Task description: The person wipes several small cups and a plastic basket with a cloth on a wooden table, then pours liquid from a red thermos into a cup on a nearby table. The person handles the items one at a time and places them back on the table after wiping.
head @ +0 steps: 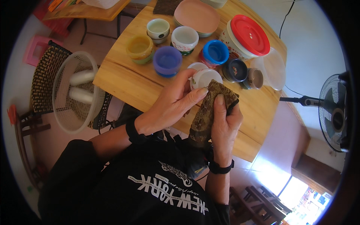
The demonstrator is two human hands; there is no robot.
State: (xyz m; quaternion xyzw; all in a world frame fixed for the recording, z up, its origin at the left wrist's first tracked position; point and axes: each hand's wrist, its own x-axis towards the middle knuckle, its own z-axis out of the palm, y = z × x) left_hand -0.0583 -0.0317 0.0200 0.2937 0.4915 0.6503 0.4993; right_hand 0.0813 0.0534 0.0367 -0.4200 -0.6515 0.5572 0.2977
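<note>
Over the wooden table, my left hand (174, 102) grips a white bowl (203, 78) with a floral pattern outside, its thumb near the rim. A folded brown patterned cloth (206, 112) is pinched in my right hand (225, 118), and its upper end touches the bowl's rim. Just behind the held bowl is a white dish (197, 66), partly hidden. Around them stand a purple bowl (168, 60) on a blue one, a yellow bowl (139, 47), a white floral bowl (184, 38), a pale green bowl (158, 27), a blue bowl (215, 52), a black bowl (235, 70) and a brown bowl (255, 78).
Stacked pink plates (197, 16) and a tub with a red lid (250, 35) stand farther back on the wooden table (129, 81). A clear plastic lid (270, 69) lies right. A white basket (60, 112) rests on a woven chair at left; a fan (334, 115) is at right.
</note>
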